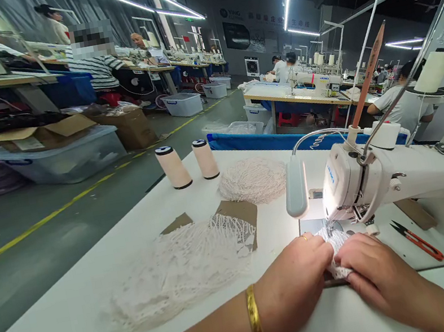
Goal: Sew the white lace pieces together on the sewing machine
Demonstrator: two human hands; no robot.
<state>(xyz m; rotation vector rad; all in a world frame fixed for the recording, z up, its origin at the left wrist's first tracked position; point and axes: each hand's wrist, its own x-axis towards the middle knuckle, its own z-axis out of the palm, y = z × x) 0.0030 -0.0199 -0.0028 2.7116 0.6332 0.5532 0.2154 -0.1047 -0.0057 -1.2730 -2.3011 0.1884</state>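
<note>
White lace fabric [338, 268] lies bunched on the bed of the white sewing machine [348, 184], just in front of the needle area. My left hand [299, 272], with a gold bangle at its wrist, has its fingers closed on the lace from the left. From the right, my right hand [380, 270] pinches the same piece. Its fingertips are partly hidden in the folds. A lamp [295, 187] lights the spot. Left of my hands spreads a pile of white lace [180, 270], partly over brown card [238, 211]. A rounder lace heap [252, 179] sits farther back.
Red-handled thread snips [419, 240] lie right of the needle area. Two thread cones [173, 167] stand near the table's far left edge. A blue cloth trough [252, 142] runs along the back. Other people work at machines beyond the aisle, near plastic bins [183, 104].
</note>
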